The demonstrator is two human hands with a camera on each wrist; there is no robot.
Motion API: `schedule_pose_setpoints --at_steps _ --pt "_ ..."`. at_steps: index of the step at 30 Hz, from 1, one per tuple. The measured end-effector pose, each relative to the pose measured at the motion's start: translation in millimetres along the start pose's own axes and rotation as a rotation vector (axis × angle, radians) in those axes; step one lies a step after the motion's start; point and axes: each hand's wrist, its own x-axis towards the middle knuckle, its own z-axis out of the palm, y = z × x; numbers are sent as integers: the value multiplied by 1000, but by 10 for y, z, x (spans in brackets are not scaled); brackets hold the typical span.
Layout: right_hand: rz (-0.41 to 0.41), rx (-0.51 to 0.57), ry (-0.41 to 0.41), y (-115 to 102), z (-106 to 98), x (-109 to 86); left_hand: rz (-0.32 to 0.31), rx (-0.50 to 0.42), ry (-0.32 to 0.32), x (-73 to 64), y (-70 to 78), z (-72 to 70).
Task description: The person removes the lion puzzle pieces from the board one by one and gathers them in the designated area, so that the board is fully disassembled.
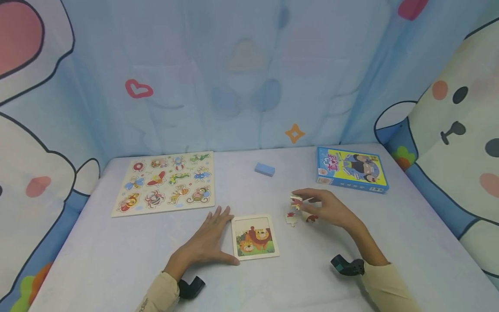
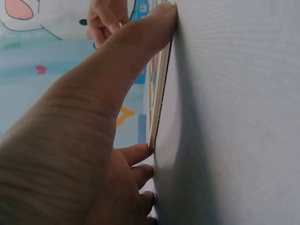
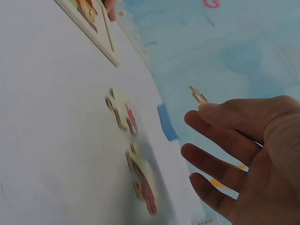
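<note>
A small square puzzle tray (image 1: 274, 236) lies in front of me, with a lion picture partly filled in and bare cream board along its top. My left hand (image 1: 206, 242) rests along its left side, fingers spread and straight; thumb and index finger touch the tray's edge (image 2: 161, 89). To the right, my right hand (image 1: 331, 209) pinches a puzzle piece (image 1: 296, 201) between thumb and index finger, lifted off the table in the right wrist view (image 3: 198, 95). Below it lie two loose puzzle pieces, one (image 3: 122, 112) nearer the tray, the other (image 3: 143, 183) partly hidden by the hand in the head view.
A wooden insect-and-animal board (image 1: 165, 184) lies at the back left. A blue block (image 1: 264, 169) sits at the back middle, and a blue-and-yellow box (image 1: 352, 169) at the back right. A patterned curtain (image 1: 249, 86) hangs behind the white-covered table (image 1: 97, 260).
</note>
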Motion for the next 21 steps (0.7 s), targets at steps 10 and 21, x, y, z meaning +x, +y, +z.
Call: schedule_pose_setpoints --at_steps 10,21 --pt "106 -88 35 275 -273 -283 3 -7 8 -10 22 -19" --pt "139 -160 39 478 -317 -493 -1 3 7 -2 18 -8"
